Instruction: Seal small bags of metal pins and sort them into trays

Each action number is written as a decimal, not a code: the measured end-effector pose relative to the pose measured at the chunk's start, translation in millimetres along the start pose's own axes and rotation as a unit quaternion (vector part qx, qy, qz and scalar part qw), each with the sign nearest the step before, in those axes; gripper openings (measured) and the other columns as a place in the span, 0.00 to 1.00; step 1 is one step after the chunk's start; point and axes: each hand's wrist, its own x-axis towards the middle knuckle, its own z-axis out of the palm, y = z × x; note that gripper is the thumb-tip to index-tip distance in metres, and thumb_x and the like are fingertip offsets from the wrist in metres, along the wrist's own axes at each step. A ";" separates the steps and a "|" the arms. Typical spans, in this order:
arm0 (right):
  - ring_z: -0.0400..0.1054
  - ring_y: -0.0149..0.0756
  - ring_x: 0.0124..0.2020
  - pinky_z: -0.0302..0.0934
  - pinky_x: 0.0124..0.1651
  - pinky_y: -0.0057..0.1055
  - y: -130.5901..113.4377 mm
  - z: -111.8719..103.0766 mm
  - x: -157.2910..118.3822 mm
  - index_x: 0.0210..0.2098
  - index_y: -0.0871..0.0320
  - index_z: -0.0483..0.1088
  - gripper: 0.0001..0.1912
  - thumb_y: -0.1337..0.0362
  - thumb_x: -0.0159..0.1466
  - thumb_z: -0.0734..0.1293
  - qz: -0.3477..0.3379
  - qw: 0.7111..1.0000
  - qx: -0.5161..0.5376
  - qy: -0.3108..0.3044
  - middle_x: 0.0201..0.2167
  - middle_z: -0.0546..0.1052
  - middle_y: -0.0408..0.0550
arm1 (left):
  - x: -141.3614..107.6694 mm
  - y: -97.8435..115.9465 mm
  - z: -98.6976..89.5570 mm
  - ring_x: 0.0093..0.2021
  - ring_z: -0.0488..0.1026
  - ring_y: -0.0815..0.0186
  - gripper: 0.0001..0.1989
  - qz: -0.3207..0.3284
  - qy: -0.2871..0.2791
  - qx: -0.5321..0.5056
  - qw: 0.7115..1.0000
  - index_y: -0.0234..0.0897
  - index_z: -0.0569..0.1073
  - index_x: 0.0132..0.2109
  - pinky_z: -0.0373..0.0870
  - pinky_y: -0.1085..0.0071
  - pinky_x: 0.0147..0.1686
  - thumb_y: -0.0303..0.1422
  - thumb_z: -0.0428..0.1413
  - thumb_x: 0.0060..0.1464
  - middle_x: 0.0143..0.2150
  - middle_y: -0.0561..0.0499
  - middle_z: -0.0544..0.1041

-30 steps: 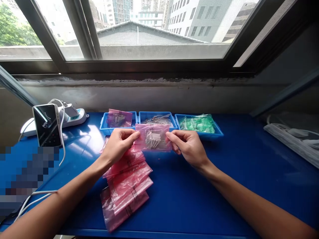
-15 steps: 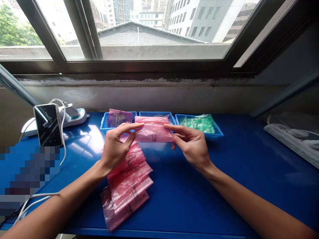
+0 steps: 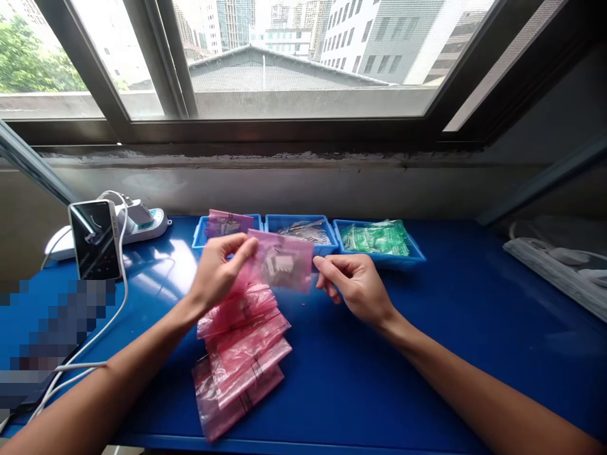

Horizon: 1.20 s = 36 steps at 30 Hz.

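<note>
A pink plastic bag hangs from my left hand, its top left corner pinched between thumb and forefinger. Small pale and dark contents show through the bag, too blurred to name. My right hand is closed, thumb against curled fingers, with nothing visible in it. Its fingertips are right at the bag's right edge; whether they touch it I cannot tell. Below my left hand, several overlapping pink bags lie in a fanned stack on the blue table.
Along the wall stand three blue trays: the left tray with pink bags, the middle tray with clear packets, the right tray with green packets. A phone, white cable and power strip are at left.
The pink bag was stretched level between both hands. Now it hangs turned from my left hand, its contents showing, and my right hand has come off its top edge and dropped slightly.
</note>
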 end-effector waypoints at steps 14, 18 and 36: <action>0.54 0.26 0.14 0.48 0.19 0.27 -1.9 0.2 -1.7 0.18 0.59 0.73 0.28 0.46 0.66 0.70 -0.009 0.999 -0.004 -0.032 0.12 0.64 0.40 | 29.8 -38.4 -43.7 0.55 0.74 0.47 0.18 0.116 0.022 0.414 0.902 0.36 0.80 0.54 0.68 0.51 0.59 0.37 0.49 0.69 0.53 0.40 0.81; 0.54 0.26 0.15 0.47 0.19 0.27 -2.8 -0.2 -2.8 0.18 0.59 0.74 0.27 0.47 0.66 0.70 -0.010 0.999 -0.015 -0.039 0.12 0.63 0.40 | 28.6 -44.2 -40.0 0.62 0.73 0.48 0.22 0.106 -0.047 0.428 0.896 0.35 0.79 0.57 0.66 0.50 0.62 0.39 0.45 0.72 0.61 0.41 0.79; 0.63 0.30 0.24 0.54 0.28 0.27 16.8 21.9 -4.3 0.56 0.55 0.80 0.18 0.67 0.68 0.68 -0.232 0.905 -0.293 -0.202 0.27 0.75 0.43 | 18.6 -25.5 -23.1 0.56 0.76 0.50 0.23 0.157 -0.071 0.368 0.914 0.36 0.81 0.52 0.68 0.53 0.58 0.44 0.45 0.73 0.55 0.42 0.83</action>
